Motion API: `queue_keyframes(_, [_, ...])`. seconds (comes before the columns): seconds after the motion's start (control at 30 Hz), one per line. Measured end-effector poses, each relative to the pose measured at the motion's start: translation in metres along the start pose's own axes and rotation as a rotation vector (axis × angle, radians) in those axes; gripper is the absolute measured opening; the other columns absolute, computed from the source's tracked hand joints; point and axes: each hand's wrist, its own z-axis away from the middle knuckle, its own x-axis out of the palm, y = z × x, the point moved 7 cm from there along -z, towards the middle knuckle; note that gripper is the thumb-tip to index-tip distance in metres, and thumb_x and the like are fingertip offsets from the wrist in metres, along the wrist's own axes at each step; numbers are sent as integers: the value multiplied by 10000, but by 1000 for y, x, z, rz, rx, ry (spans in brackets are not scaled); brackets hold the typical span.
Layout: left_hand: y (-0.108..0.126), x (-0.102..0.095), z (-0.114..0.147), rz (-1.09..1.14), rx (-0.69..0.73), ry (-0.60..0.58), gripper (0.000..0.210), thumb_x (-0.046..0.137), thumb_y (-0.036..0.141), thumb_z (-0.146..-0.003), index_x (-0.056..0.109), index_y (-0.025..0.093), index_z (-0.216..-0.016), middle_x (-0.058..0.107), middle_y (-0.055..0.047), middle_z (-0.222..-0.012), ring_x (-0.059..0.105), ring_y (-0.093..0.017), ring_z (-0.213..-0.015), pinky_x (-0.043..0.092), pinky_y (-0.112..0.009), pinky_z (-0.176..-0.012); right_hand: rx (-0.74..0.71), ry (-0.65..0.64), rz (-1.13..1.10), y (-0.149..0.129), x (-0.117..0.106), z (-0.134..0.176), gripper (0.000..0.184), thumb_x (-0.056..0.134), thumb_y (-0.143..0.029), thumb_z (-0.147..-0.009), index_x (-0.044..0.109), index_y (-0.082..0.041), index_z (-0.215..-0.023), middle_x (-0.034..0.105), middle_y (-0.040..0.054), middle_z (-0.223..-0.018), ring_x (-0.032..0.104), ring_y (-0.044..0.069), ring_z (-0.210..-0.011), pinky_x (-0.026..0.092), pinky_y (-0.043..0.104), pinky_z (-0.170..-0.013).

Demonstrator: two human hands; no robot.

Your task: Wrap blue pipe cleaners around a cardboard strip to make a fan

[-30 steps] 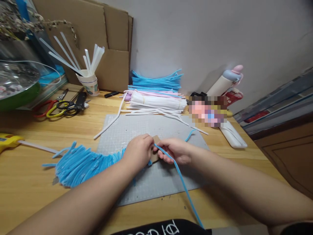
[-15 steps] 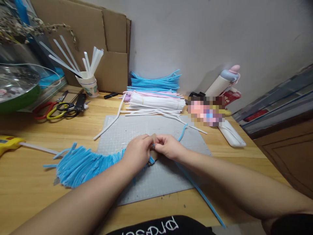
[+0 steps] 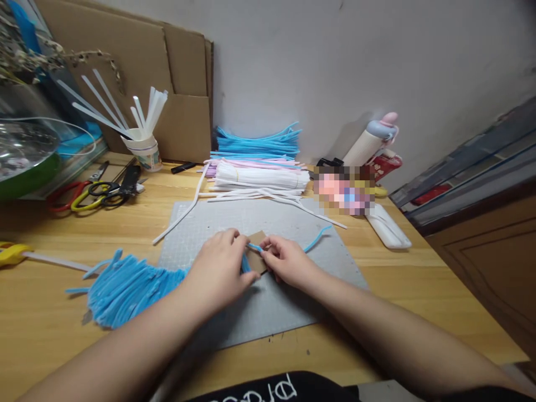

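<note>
A cardboard strip (image 3: 256,261) lies over the grey cutting mat (image 3: 288,312), its left part wrapped in fuzzy blue pipe cleaners (image 3: 129,287). My left hand (image 3: 220,265) grips the strip at the edge of the wrapping, its thumb along the near side and fingers over the far side. A blue pipe cleaner (image 3: 254,247) crosses the bare cardboard between my hands. My right hand (image 3: 288,259) pinches it between thumb and fingertips. Its loose end (image 3: 319,237) sticks out beyond the right hand. The wrapping under my left palm is hidden.
Bundles of blue (image 3: 259,142) and white pipe cleaners (image 3: 262,177) lie behind the mat. At left are scissors (image 3: 69,195), a yellow cutter (image 3: 14,253) and a cup of white sticks (image 3: 142,151). A bottle (image 3: 364,145) and white packet (image 3: 388,226) sit at right.
My hands have moved a little apart, exposing the pipe cleaner across the cardboard. The long blue length that trailed toward the lower right no longer shows there. The view has shifted slightly.
</note>
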Motion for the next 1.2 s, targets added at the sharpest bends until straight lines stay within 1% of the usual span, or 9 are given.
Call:
queue_keyframes(0.07, [3, 7, 7, -60, -2, -53, 529, 723, 389, -656, 561, 155, -1101, 541, -140, -1173, 527, -335, -1053, 447, -479, -885, -27, 13, 4, -3, 1, 4, 65, 487, -229, -858, 531, -210, -902, 512, -74, -530, 439, 71, -389, 304, 190, -426])
queue_keyframes(0.2, [4, 17, 13, -74, -4, -43, 393, 649, 337, -740, 554, 134, -1062, 573, -138, -1110, 550, -307, -1031, 458, -447, -886, -46, -19, -63, -7, 9, 20, 66, 485, -237, -862, 548, -217, -857, 549, -51, -594, 443, 72, -428, 310, 199, -447])
queue_keyframes(0.33, [3, 18, 13, -90, 19, 10, 466, 599, 261, -773, 500, 140, -1211, 584, -155, -1127, 576, -304, -1014, 478, -436, -858, -23, -25, -143, -2, 19, 35, 59, 501, -232, -854, 532, -214, -807, 514, -54, -564, 427, 76, -429, 299, 200, -430])
queue_keyframes(0.5, [4, 21, 17, -180, 96, 4, 354, 527, 254, -854, 570, 175, -1196, 552, -172, -1267, 577, -324, -1069, 471, -460, -878, 0, -1, -264, -2, 22, 38, 46, 533, -223, -832, 498, -209, -805, 498, -64, -597, 430, 62, -422, 330, 191, -416])
queue_keyframes(0.63, [-3, 14, 16, -120, 75, 33, 387, 451, 273, -909, 513, 182, -1280, 545, -121, -1332, 577, -297, -1112, 435, -478, -942, -24, 12, -423, -16, 18, 34, 64, 544, -248, -831, 497, -207, -845, 505, -66, -626, 436, 59, -423, 354, 188, -400])
queue_keyframes(0.77, [-14, -7, 9, -3, -5, 63, 342, 402, 330, -933, 570, 227, -1212, 667, -75, -1169, 625, -272, -1028, 421, -461, -943, -75, 51, -448, -34, 11, 28, 95, 541, -242, -835, 538, -199, -920, 510, -62, -623, 475, 66, -455, 390, 194, -436])
queue_keyframes(0.87, [-23, -24, 0, 59, -68, 38, 327, 389, 372, -924, 666, 218, -1004, 728, -62, -900, 639, -275, -932, 400, -445, -940, -124, 67, -457, -48, 8, 20, 129, 531, -232, -840, 564, -197, -960, 537, -48, -651, 487, 69, -489, 405, 200, -471])
queue_keyframes(0.97, [-35, -31, -8, 251, -128, -51, 415, 380, 479, -899, 661, 201, -774, 690, -47, -746, 625, -249, -797, 456, -357, -772, -185, 84, -470, -58, 5, 11, 144, 527, -225, -843, 584, -198, -973, 568, -31, -686, 506, 77, -548, 425, 210, -531])
queue_keyframes(1.2, [-48, -20, -11, 936, -222, -152, 373, 507, 517, -832, 632, 165, -824, 658, -11, -759, 589, -174, -727, 464, -283, -707, -332, 138, -402, -62, 8, 1, 265, 503, -222, -872, 559, -240, -1130, 565, -22, -718, 559, 120, -696, 471, 263, -680])
